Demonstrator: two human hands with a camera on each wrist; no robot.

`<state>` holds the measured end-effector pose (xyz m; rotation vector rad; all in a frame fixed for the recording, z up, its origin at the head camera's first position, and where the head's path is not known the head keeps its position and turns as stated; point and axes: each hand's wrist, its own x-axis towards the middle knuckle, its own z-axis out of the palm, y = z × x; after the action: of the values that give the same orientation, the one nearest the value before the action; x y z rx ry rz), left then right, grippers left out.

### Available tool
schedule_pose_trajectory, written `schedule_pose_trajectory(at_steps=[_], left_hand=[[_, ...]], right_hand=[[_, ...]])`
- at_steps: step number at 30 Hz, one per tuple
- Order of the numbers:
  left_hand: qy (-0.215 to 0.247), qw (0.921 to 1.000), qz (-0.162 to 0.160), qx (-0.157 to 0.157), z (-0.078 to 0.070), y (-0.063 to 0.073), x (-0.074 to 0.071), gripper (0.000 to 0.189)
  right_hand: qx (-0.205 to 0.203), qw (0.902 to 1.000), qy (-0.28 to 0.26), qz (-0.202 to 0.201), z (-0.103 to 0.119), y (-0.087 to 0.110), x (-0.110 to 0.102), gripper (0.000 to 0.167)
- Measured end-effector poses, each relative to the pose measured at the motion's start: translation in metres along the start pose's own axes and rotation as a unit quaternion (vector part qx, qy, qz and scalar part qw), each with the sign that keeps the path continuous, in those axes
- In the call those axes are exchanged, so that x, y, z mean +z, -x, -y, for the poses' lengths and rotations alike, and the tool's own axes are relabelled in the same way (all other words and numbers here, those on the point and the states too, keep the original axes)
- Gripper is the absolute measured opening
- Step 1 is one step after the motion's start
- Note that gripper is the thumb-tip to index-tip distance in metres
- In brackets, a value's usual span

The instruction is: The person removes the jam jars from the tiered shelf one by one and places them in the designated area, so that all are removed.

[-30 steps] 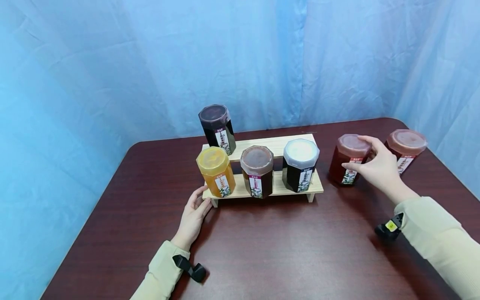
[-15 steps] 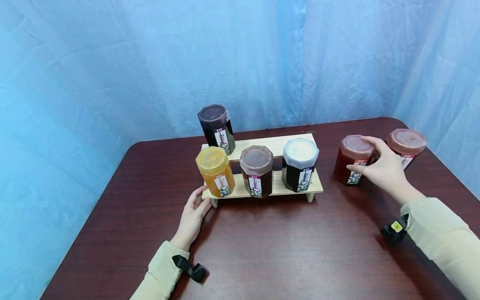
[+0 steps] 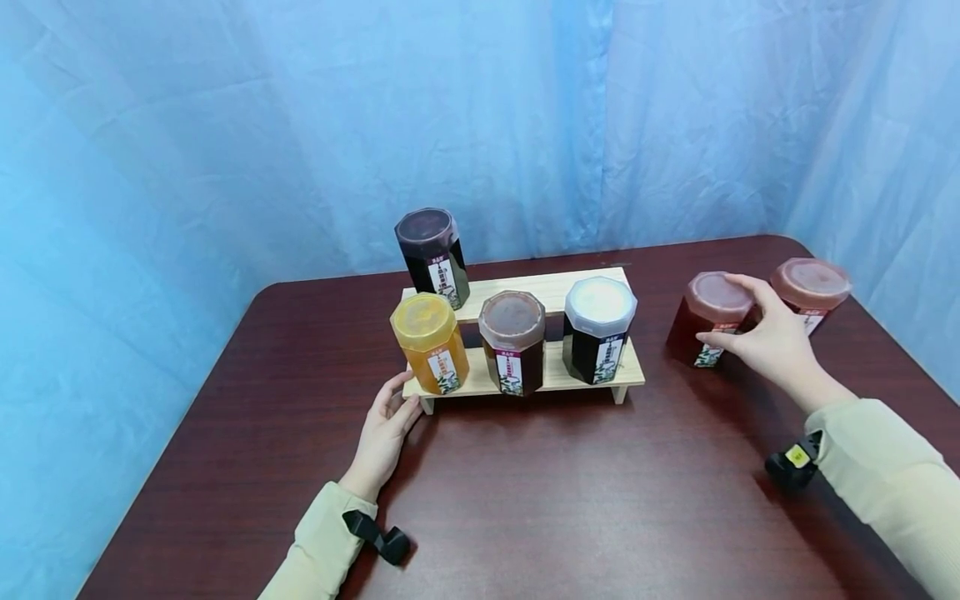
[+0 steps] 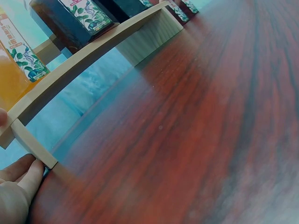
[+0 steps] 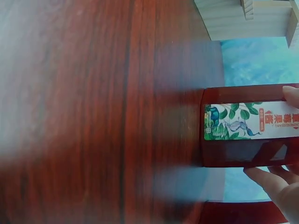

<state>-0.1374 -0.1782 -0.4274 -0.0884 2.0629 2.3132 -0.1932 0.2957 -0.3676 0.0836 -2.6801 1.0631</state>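
My left hand [image 3: 382,437] holds the left end of a two-step wooden display stand [image 3: 517,387]. In the left wrist view its fingers [image 4: 30,179] lie against one leg of the stand [image 4: 35,144]. At the right, my right hand [image 3: 776,342] grips a dark red jar [image 3: 686,329] with a pinkish lid, thumb in front and fingers at the lid and far side. The right wrist view shows the white label of this red jar [image 5: 252,123]; its base meets or nearly meets the table. A second red jar [image 3: 813,287] stands just beyond the right hand, partly hidden.
On the lower step stand a yellow jar [image 3: 431,350], a brown-lidded jar [image 3: 513,342] and a white-lidded dark jar [image 3: 600,333]. A dark purple-lidded jar [image 3: 433,258] occupies the upper step's left end. Blue curtain [image 3: 480,125] hangs behind the dark table [image 3: 540,500].
The right hand and the red jar in it have shifted slightly to the right, closer to the second red jar. The left hand stays at the stand's left end.
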Motion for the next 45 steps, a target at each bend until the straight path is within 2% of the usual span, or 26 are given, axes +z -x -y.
schedule_pose_trajectory(at_steps=[9,17,27,36,45], left_hand=[[-0.003,1.0,-0.001,-0.002,-0.0003,0.0013,-0.0001,0.043],[-0.01,0.9999,-0.001,-0.001,0.0002,0.0005,-0.0008,0.043],[-0.011,0.9999,-0.001,0.0,0.0005,0.001,-0.0014,0.044],[-0.02,0.9998,-0.001,-0.001,-0.0001,0.0011,-0.0013,0.043],[-0.023,0.9997,0.0,0.0,0.0001,0.001,-0.0013,0.044]], right_hand=[[-0.033,0.9978,0.054,0.024,-0.0005,0.0002,-0.0031,0.088],[-0.073,0.9931,0.091,-0.012,0.0019,0.002,-0.003,0.086],[-0.067,0.9917,0.102,-0.04,0.0055,0.0052,-0.0018,0.085],[-0.044,0.9922,0.109,-0.042,0.004,0.0043,-0.004,0.084],[-0.045,0.9894,0.127,-0.053,0.0027,0.0053,-0.0049,0.081]])
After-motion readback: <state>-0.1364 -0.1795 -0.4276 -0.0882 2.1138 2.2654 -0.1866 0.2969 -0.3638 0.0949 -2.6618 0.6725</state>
